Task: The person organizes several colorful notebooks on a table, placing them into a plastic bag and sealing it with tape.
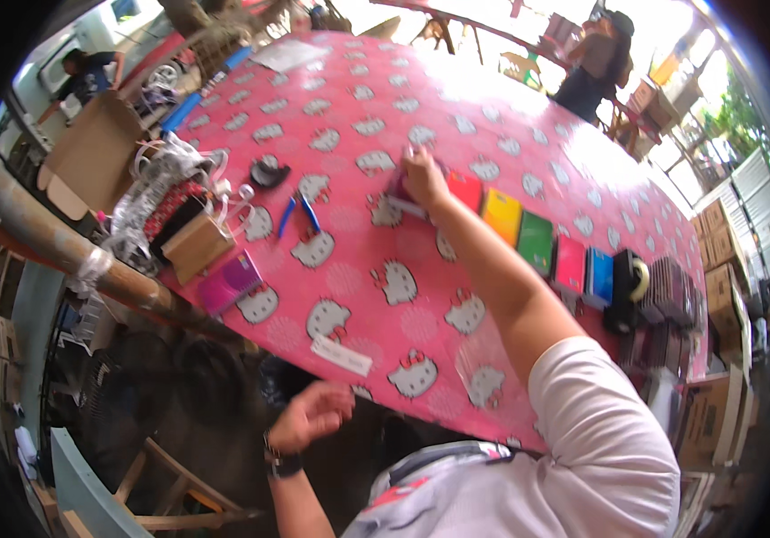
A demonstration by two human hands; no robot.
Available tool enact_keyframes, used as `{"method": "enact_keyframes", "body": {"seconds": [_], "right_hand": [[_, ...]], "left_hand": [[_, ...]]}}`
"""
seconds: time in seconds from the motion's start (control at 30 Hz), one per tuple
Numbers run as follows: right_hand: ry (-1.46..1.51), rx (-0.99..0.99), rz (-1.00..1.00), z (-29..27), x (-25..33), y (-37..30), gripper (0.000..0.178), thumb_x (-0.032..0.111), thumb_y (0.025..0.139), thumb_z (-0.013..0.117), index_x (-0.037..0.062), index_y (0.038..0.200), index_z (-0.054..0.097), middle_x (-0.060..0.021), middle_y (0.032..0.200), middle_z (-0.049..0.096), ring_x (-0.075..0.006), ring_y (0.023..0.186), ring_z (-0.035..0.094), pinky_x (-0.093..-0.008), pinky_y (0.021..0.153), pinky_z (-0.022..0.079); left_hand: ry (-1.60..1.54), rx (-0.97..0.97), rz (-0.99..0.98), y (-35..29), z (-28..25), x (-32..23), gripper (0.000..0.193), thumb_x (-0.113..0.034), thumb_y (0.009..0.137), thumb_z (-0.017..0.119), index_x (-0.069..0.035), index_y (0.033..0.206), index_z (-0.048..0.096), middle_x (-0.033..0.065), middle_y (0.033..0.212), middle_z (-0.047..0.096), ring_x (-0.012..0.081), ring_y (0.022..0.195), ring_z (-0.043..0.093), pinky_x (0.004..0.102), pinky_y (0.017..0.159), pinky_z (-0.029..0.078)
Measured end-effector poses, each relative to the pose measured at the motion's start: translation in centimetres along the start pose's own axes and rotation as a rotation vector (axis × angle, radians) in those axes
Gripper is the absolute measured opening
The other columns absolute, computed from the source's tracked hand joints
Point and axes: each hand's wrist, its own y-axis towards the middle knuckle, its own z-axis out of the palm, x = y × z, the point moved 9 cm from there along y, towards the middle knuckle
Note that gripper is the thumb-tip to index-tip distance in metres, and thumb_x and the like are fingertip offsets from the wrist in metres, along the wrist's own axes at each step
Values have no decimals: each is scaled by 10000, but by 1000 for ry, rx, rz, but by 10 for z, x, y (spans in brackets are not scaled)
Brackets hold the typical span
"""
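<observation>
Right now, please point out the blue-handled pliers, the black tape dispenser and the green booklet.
blue-handled pliers (299, 213), head view, on the handles.
black tape dispenser (625, 289), head view, on its body.
green booklet (536, 240), head view, on the cover's middle.

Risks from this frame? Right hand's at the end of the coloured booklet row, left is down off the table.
1. The right hand reaches far across the table; its forearm hangs over the row of booklets and might nudge them out of line.
2. The white strip lies near the table's edge and may slip off.
3. The left hand is below the edge, so nothing steadies the dark red booklet.
</observation>
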Motion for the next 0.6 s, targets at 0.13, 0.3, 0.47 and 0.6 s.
{"method": "enact_keyframes", "body": {"seconds": [0.13,0.3,0.47,0.6], "right_hand": [[535,342,-72,-88,22,-34,172,-17,666,582,46,824,601,-96,857,608,-216,795,597,-340,678,489],[920,601,-25,-201,43,-153,203,-72,668,638,39,831,590,-25,870,610,-109,809,564,-256,657,463],[411,305,470,-211,-67,-311,540,340,801,644,76,1243,480,-137,1266,482,-284,1197,426,-465,955,362],[-138,480,492,-172,-70,-401,717,561,838,484,121,1387,345,-132,1480,222,-333,1377,148,-585,1065,128]], "left_hand": [[830,-656,713,47,16,-133,518,-158,750,730,-19,1189,494,51,1010,607,225,899,591,351,795,461],[1201,-117,383,169,109,-91,446,-141,731,711,-31,1125,534,145,857,640,293,768,628,375,694,478],[584,152,53,201,125,11,220,-99,816,650,17,989,577,67,851,649,100,771,589,268,683,479],[-43,76,-112,204,115,44,291,-117,880,603,13,1122,506,84,1018,615,137,887,600,269,794,495]]}}
